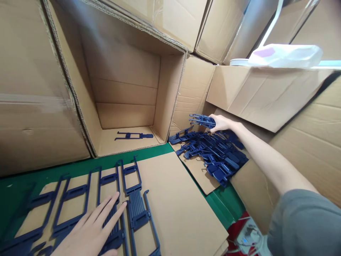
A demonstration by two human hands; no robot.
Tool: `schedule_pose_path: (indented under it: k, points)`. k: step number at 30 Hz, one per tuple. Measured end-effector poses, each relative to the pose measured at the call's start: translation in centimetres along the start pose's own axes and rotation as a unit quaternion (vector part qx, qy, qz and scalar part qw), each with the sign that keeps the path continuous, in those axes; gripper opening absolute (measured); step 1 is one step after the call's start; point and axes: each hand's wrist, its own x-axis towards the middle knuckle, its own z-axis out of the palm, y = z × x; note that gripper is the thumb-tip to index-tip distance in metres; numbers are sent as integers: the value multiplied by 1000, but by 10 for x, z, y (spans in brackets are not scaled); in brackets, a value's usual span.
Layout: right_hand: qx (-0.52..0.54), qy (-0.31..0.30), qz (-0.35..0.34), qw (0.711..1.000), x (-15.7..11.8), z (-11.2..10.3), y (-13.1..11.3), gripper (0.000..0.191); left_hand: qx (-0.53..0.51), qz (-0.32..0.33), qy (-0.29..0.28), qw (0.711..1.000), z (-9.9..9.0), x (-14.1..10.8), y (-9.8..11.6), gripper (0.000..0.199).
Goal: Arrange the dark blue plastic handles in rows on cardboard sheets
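Note:
My left hand [93,227] lies with fingers stretched out over a row of flat dark-blue plastic frames [76,192], touching one of them. Each frame has two long prongs with hooked tips, a crossbar and a ribbed end. Another frame [137,209] lies just right of my fingers, overlapping a neighbour. Farther right, my right hand [221,123] is closed around a small bunch of the same plastic frames [202,121], held over a tangled pile [213,153]. Its fingertips are partly hidden behind the bunch.
An open cardboard box [125,96] lies on its side ahead, with one blue frame [135,136] inside. A flat cardboard sheet [176,199] covers part of the green surface [153,152]. Stacked boxes [32,81] close in the sides, and a white plastic bag [286,56] sits top right.

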Motion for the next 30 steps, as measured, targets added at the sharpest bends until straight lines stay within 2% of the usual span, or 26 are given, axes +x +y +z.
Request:
schedule_pose_path:
  k: [3, 5, 8, 11, 14, 17, 20, 24, 28, 30]
  points:
    - [26, -47, -77, 996, -9, -2, -42, 62, -6, -27, -65, 997, -22, 4, 15, 71]
    - [48, -68, -144, 986, -11, -5, -76, 61, -6, -39, -95, 995, -30, 6, 22, 74]
    - [85, -74, -271, 956, -7, -8, -139, 62, 3, -39, -109, 993, -30, 6, 24, 79]
    - [87, -65, -379, 919, 13, -3, -208, 71, 11, -38, -120, 992, -26, 5, 22, 81]
    - [26, -47, -412, 910, 46, 12, -266, 84, 11, -38, -132, 990, -29, 5, 24, 80]
    - [-19, -29, -402, 915, 81, 33, -306, 83, 3, -46, -150, 988, -40, 8, 31, 80]
    - [-30, -29, -384, 922, 108, 55, -324, 81, -1, -60, -173, 983, -50, 11, 38, 77]
    - [-42, -23, -341, 939, 125, 79, -323, 78, -9, -66, -190, 979, -56, 12, 43, 77]
    - [-55, 14, -266, 962, 127, 91, -311, 42, -9, -72, -203, 976, -55, 11, 42, 80]
    - [-58, 34, -233, 970, 126, 92, -305, 35, -9, -69, -202, 977, -56, 11, 42, 81]
